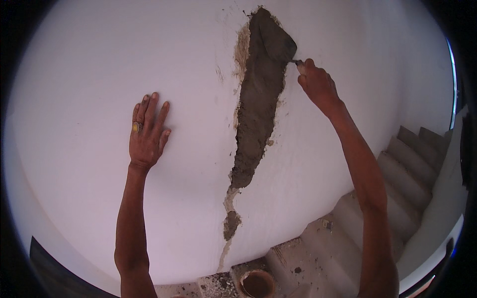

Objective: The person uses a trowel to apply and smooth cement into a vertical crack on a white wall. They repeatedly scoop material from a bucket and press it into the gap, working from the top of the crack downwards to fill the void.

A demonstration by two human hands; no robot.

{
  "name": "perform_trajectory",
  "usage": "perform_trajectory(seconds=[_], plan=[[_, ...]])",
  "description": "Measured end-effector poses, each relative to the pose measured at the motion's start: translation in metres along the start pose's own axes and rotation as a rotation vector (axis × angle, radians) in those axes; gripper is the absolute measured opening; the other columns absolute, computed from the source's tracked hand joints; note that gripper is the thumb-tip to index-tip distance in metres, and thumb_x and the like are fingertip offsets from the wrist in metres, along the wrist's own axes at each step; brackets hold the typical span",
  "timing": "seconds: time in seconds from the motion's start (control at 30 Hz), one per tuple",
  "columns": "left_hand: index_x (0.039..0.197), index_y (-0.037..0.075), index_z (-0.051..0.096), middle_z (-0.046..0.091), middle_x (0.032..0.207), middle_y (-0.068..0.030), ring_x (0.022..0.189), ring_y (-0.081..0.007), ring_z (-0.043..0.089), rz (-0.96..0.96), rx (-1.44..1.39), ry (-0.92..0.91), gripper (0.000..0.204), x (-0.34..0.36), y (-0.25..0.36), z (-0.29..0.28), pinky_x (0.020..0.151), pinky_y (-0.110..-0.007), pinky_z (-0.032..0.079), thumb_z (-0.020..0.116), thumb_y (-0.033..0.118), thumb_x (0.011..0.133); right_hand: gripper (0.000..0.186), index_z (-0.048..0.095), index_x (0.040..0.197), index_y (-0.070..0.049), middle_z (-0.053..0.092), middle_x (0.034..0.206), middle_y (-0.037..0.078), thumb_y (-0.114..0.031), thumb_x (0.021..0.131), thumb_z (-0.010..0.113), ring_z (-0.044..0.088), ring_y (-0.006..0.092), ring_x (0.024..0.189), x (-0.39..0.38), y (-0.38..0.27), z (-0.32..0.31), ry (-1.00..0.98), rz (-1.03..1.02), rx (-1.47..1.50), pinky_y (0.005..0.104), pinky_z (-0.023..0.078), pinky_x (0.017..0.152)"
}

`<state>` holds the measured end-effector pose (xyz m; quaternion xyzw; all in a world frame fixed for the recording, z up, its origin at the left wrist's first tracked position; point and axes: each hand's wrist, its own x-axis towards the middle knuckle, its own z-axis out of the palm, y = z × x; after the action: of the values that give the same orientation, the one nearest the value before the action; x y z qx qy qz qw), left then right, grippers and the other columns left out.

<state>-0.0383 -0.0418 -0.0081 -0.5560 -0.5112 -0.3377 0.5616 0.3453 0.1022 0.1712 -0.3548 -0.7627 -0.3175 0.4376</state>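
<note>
Trowel (280, 47) blade lies on the wet mortar (256, 114) filling the wall (89, 74) crack, right hand (315, 82) fingers closed around its handle; left hand (146, 131) presses flat, fingers spread.

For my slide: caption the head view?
Right hand presses trowel on grey mortar; left hand flat on white wall.

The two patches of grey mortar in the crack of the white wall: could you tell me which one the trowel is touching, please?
The long upper patch of grey mortar: the right hand presses the trowel against its top. The small lower patch sits apart, untouched.
</note>
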Motion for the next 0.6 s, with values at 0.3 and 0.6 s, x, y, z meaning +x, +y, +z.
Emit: perform_trajectory(seconds=[0.3, 0.6], plan=[[0.151, 0.014, 0.037, 0.025, 0.161, -0.0107, 0.148, -0.0313, 0.023, -0.008, 0.040, -0.022, 0.055, -0.003, -0.003, 0.001, 0.122, -0.050, 0.021, 0.044, 0.034, 0.101, 0.029, 0.046, 0.104, -0.006, 0.061, 0.086, 0.015, -0.016, 0.085, 0.067, 0.068, 0.0333, 0.072, -0.071, 0.028, 0.007, -0.072, -0.236, -0.196, 0.0450, 0.056, 0.061], [0.152, 0.017, 0.035, 0.024, 0.162, -0.0093, 0.149, -0.0291, 0.023, -0.017, 0.048, -0.028, 0.057, -0.004, -0.002, 0.005, 0.123, -0.048, 0.019, 0.048, 0.035, 0.100, 0.024, 0.048, 0.094, -0.010, 0.056, 0.075, 0.006, -0.015, 0.083, 0.068, 0.066, 0.0194, 0.062, -0.036, 0.059, 0.020, 0.123, -0.545, -0.516, 0.0330, 0.055, 0.050]])
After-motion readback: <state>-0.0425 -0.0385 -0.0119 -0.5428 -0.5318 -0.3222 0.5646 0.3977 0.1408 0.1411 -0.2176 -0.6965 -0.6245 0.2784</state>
